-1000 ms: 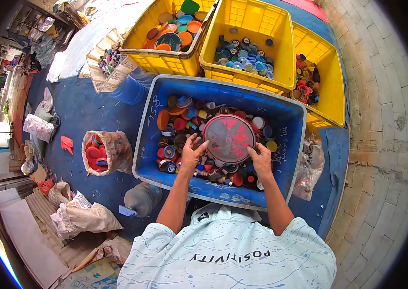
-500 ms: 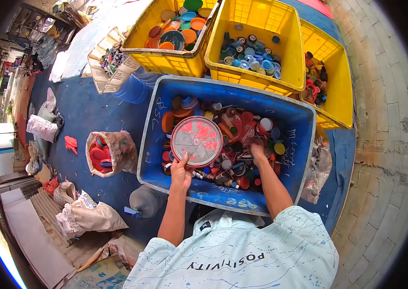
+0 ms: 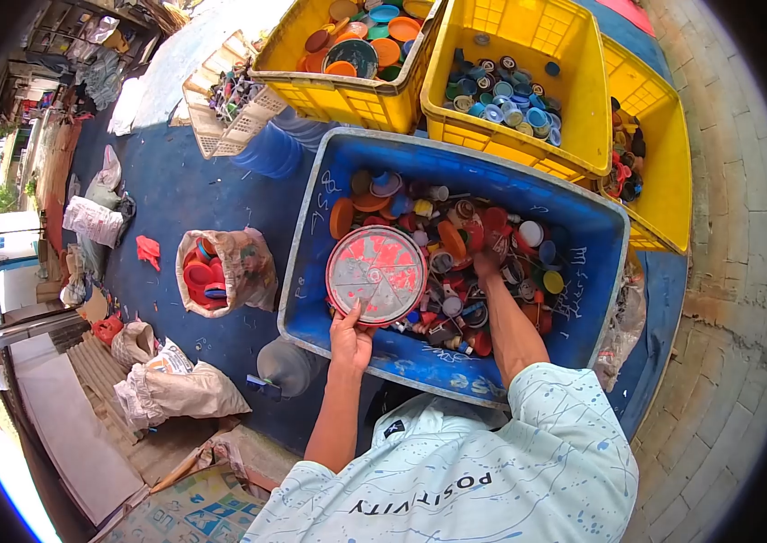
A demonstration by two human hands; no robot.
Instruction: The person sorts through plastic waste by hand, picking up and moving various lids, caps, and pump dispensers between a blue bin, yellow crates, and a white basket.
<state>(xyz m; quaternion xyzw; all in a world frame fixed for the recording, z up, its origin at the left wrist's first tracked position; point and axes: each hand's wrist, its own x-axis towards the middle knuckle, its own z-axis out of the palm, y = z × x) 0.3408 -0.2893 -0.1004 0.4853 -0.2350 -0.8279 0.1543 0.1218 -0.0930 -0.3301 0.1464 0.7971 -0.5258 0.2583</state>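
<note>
Before me a blue crate [image 3: 583,312] holds a heap of mixed plastic caps and lids [image 3: 456,308]. My left hand [image 3: 351,338] grips the near edge of a large round lid [image 3: 376,274], its red face worn to grey, thumb on top. The lid is over the left part of the heap. Deep among the caps right of the middle is my right hand [image 3: 487,262], its fingers hidden by shadow and caps beside a red piece [image 3: 495,222]. A white cap [image 3: 531,233] lies just right of it.
Behind stand yellow crates of sorted caps: mixed lids [image 3: 385,50], blue caps [image 3: 510,100] and red caps [image 3: 623,172]. A sack of red lids [image 3: 252,267] and a clear jug [image 3: 288,366] are to the left. Farther left lies a filled sack [image 3: 180,398].
The whole view has shifted, so the crates appear farther right. My left hand still holds the round lid. My right hand remains in the heap.
</note>
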